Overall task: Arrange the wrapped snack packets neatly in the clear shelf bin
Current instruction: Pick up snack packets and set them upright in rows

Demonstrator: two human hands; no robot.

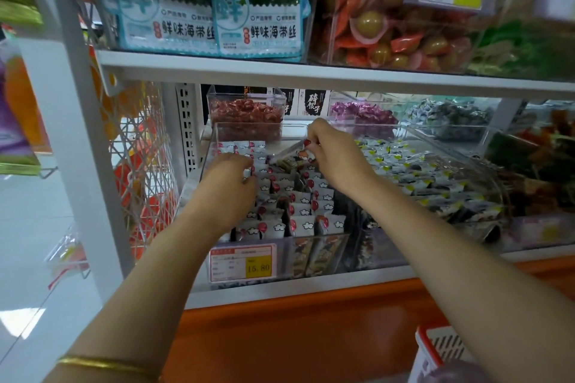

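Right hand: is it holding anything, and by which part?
The right hand pinches one white wrapped packet by its upper end, above the rows in the clear bin. The left hand rests on the rows; its grip cannot be told.

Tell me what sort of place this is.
Most likely a shop's snack aisle: a price tag marked 15.80 on the clear bin, rows of wrapped snack packets in it, and a red-and-white shopping basket at lower right.

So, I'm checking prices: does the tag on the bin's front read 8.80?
No, the price tag on the front of the bin reads 15.80.
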